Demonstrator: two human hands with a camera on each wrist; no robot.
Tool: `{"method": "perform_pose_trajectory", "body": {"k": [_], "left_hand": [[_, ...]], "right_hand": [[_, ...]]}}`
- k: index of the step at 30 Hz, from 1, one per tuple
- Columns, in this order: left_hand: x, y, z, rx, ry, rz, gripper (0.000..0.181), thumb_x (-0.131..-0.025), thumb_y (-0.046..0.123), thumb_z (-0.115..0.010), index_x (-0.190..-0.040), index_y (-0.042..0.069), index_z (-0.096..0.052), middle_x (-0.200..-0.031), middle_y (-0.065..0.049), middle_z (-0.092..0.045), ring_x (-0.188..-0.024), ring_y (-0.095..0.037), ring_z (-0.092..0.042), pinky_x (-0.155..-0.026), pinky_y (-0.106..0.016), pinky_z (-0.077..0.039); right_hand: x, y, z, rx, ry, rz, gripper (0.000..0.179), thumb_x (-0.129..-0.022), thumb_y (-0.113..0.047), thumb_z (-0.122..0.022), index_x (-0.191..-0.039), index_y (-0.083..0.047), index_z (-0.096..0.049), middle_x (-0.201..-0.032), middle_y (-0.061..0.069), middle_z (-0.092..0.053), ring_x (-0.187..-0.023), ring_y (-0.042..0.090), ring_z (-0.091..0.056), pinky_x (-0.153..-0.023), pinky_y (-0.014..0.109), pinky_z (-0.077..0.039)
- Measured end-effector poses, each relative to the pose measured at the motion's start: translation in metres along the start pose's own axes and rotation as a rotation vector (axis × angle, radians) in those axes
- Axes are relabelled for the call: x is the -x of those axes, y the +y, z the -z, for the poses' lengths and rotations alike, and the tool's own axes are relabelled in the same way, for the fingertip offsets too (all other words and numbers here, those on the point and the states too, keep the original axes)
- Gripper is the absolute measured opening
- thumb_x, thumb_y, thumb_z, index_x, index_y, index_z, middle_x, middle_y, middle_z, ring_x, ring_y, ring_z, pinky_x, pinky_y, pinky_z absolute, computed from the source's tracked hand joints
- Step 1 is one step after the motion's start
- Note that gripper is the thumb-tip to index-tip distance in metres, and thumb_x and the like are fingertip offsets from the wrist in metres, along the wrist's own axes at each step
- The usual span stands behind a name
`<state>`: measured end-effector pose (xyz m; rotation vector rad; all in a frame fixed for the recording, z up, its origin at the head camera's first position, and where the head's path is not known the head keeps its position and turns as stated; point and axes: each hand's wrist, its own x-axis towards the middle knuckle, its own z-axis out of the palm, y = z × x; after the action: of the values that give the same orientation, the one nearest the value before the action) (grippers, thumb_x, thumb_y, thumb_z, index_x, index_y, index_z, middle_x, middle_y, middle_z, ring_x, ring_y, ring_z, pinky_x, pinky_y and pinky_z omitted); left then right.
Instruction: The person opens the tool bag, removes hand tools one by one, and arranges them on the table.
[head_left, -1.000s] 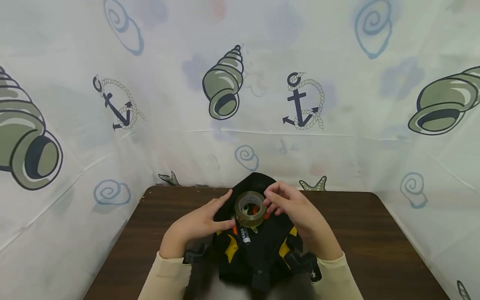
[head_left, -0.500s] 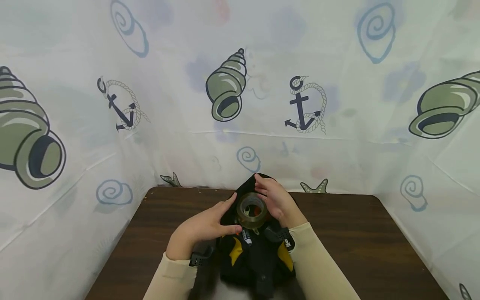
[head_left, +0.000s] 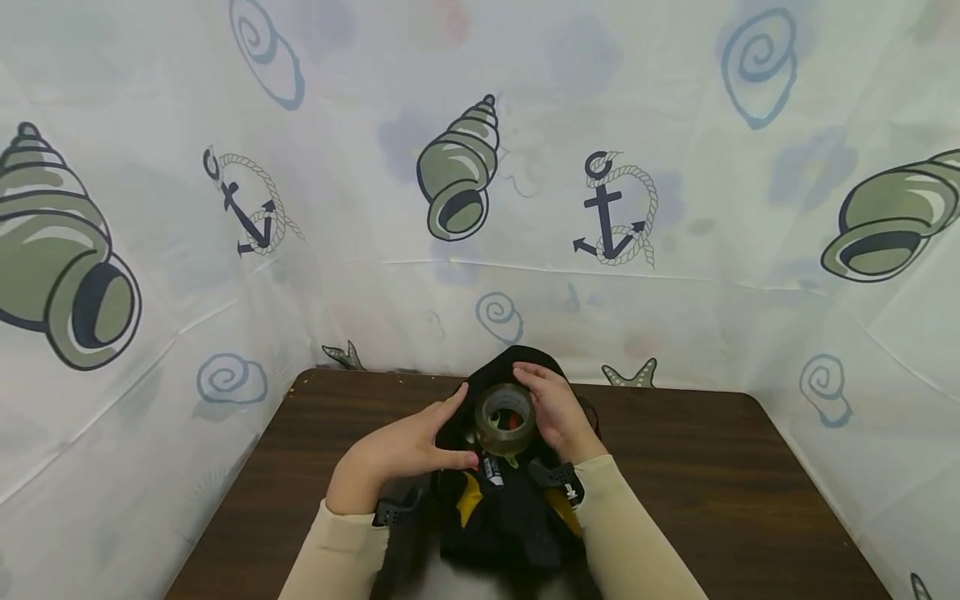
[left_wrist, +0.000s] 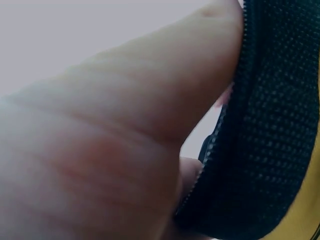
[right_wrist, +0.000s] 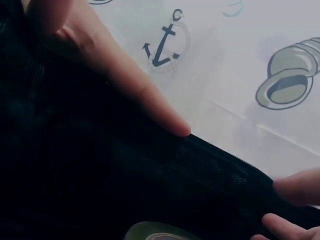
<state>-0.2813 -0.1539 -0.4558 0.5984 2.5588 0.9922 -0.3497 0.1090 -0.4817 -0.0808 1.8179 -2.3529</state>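
Note:
A black bag with yellow patches and a zipped rim stands at the middle, mouth open. In the mouth is a roll of brown packing tape, with a marker and something orange by it. My left hand holds the left side of the rim, thumb and index finger spread wide. My right hand holds the right side, its fingertips beside the tape. Close up in the left wrist view, a thumb presses at the zipper. In the right wrist view fingers meet the zipped edge.
The bag stands on a dark brown wooden table. Behind and at both sides hangs a white curtain printed with shells and anchors. A dark strap loop sticks out at the bag's right.
My right hand has moved from the tape's right edge up to the bag's rim and now holds it there. The left hand stays nearly in place. The bag's front straps have dropped from sight.

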Motion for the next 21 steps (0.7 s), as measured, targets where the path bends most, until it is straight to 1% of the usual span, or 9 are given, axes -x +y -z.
{"method": "perform_pose_trajectory", "body": {"k": [5,8,10,12,13,14,16,18,21], "left_hand": [[0.0,0.0,0.0,0.008,-0.01,0.015,0.114,-0.093,0.069,-0.077,-0.176,0.04,-0.004,-0.184,-0.004,-0.016,-0.168,-0.036,-0.025,-0.13,-0.066,-0.031],[0.0,-0.001,0.0,0.009,-0.015,0.016,0.114,-0.093,0.07,-0.076,-0.176,0.039,-0.003,-0.184,-0.004,-0.016,-0.168,-0.036,-0.026,-0.13,-0.066,-0.031],[0.001,-0.002,0.0,0.009,-0.012,0.013,0.115,-0.093,0.07,-0.076,-0.176,0.038,-0.004,-0.184,-0.005,-0.017,-0.168,-0.036,-0.026,-0.13,-0.066,-0.032],[0.001,-0.001,0.0,0.01,-0.007,0.016,0.115,-0.093,0.07,-0.076,-0.177,0.037,-0.004,-0.184,-0.005,-0.017,-0.168,-0.036,-0.027,-0.13,-0.066,-0.032],[0.001,-0.001,0.0,0.01,-0.006,0.02,0.115,-0.093,0.07,-0.076,-0.177,0.037,-0.004,-0.184,-0.006,-0.018,-0.168,-0.036,-0.027,-0.13,-0.066,-0.032],[0.001,0.0,0.0,0.007,-0.004,0.026,0.116,-0.092,0.07,-0.076,-0.176,0.037,-0.004,-0.183,-0.006,-0.018,-0.168,-0.036,-0.027,-0.13,-0.066,-0.032],[0.001,0.001,0.0,0.004,-0.005,0.032,0.116,-0.092,0.071,-0.076,-0.176,0.038,-0.003,-0.184,-0.005,-0.017,-0.168,-0.036,-0.026,-0.13,-0.066,-0.031],[0.0,0.002,0.0,0.002,-0.005,0.031,0.116,-0.092,0.071,-0.076,-0.176,0.038,-0.003,-0.184,-0.004,-0.017,-0.168,-0.035,-0.026,-0.13,-0.065,-0.031],[-0.001,0.002,0.0,0.006,-0.009,0.024,0.116,-0.093,0.07,-0.076,-0.176,0.037,-0.003,-0.184,-0.002,-0.015,-0.168,-0.034,-0.025,-0.131,-0.064,-0.03]], "right_hand": [[0.003,0.004,0.001,0.094,0.01,0.025,0.05,-0.108,-0.011,-0.066,-0.154,0.004,-0.055,-0.163,0.025,-0.048,-0.152,0.04,-0.044,-0.132,0.058,-0.029],[0.003,0.011,0.003,0.17,0.007,-0.014,0.052,-0.104,-0.011,-0.072,-0.154,-0.002,-0.058,-0.161,0.023,-0.051,-0.145,0.039,-0.051,-0.127,0.06,-0.036],[0.003,0.017,0.005,0.226,0.0,-0.057,0.058,-0.101,-0.01,-0.076,-0.156,-0.005,-0.057,-0.156,0.023,-0.054,-0.132,0.032,-0.059,-0.119,0.055,-0.045],[0.003,0.023,0.007,0.25,0.007,-0.12,0.065,-0.098,-0.009,-0.079,-0.158,-0.012,-0.056,-0.149,0.021,-0.059,-0.104,0.023,-0.064,-0.097,0.043,-0.055],[0.003,0.026,0.009,0.252,0.017,-0.149,0.067,-0.096,-0.007,-0.079,-0.159,-0.015,-0.056,-0.144,0.021,-0.062,-0.087,0.019,-0.061,-0.083,0.037,-0.055],[0.004,0.027,0.01,0.244,0.024,-0.167,0.07,-0.095,-0.005,-0.079,-0.16,-0.015,-0.055,-0.141,0.021,-0.063,-0.074,0.015,-0.054,-0.072,0.032,-0.05],[0.004,0.03,0.012,0.228,0.041,-0.189,0.071,-0.095,-0.001,-0.078,-0.16,-0.018,-0.054,-0.139,0.022,-0.064,-0.056,0.009,-0.038,-0.057,0.027,-0.037],[0.005,0.03,0.014,0.215,0.049,-0.192,0.07,-0.095,0.002,-0.077,-0.159,-0.017,-0.055,-0.138,0.024,-0.064,-0.049,0.008,-0.027,-0.051,0.025,-0.03],[0.005,0.029,0.016,0.217,0.035,-0.183,0.069,-0.095,0.004,-0.075,-0.159,-0.013,-0.055,-0.13,0.02,-0.066,-0.05,0.007,-0.033,-0.053,0.025,-0.034]]}}
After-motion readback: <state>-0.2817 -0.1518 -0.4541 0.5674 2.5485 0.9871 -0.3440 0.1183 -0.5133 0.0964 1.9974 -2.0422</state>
